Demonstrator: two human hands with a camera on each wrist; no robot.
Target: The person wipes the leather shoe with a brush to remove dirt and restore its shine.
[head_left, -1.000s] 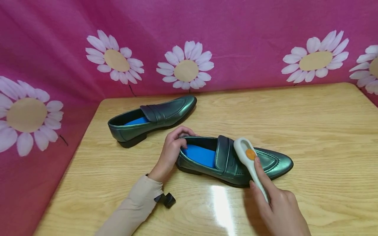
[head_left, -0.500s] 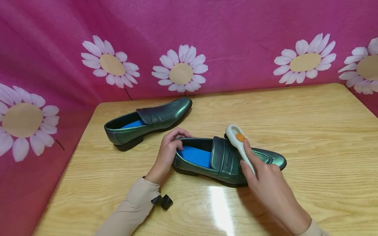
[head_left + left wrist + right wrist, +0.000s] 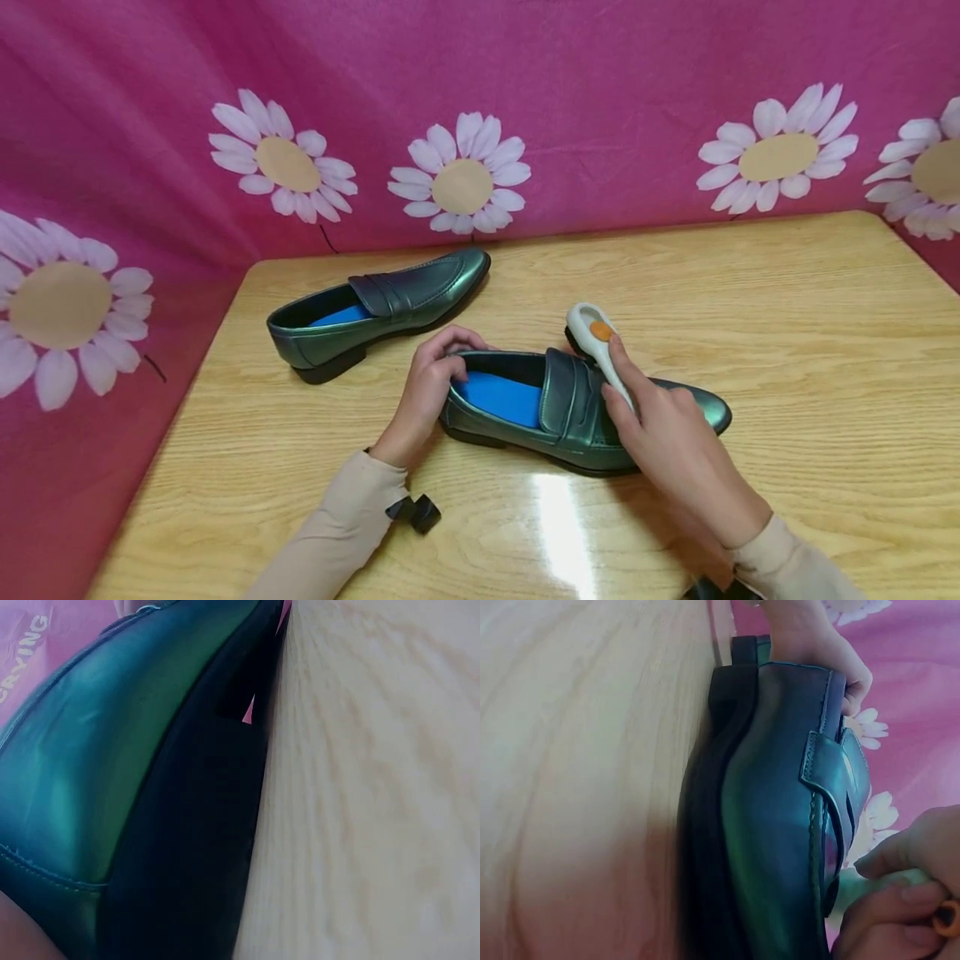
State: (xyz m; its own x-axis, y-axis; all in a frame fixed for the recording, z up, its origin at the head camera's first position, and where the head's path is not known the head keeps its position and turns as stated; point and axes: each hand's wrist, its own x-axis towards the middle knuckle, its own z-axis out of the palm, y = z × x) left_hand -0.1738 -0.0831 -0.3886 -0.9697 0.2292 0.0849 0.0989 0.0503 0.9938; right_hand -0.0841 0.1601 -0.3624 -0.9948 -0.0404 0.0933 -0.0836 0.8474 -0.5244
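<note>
A metallic green loafer [image 3: 581,454] with a blue insole stands on the table, toe to the right. My left hand [image 3: 431,383] grips its heel, thumb inside the opening and fingers around the far side. My right hand [image 3: 667,433] holds a white-handled brush [image 3: 585,337] with an orange button; the index finger lies along it near the button. The brush's dark bristles are at the far side of the loafer's upper; whether they touch is hidden. The left wrist view shows the loafer's side and sole [image 3: 180,825]. In the right wrist view, fingers wrap the pale handle [image 3: 847,889].
A matching loafer [image 3: 412,292] stands farther back on the left, toe pointing right and away. The wooden table [image 3: 825,350] runs up to a pink cloth [image 3: 600,108] printed with white daisies. A black strap device [image 3: 412,512] sits on the left wrist.
The brush has moved from over the loafer's front upper to its far side, away and leftward, with my right hand following. My left hand keeps its grip. The head view shifted slightly.
</note>
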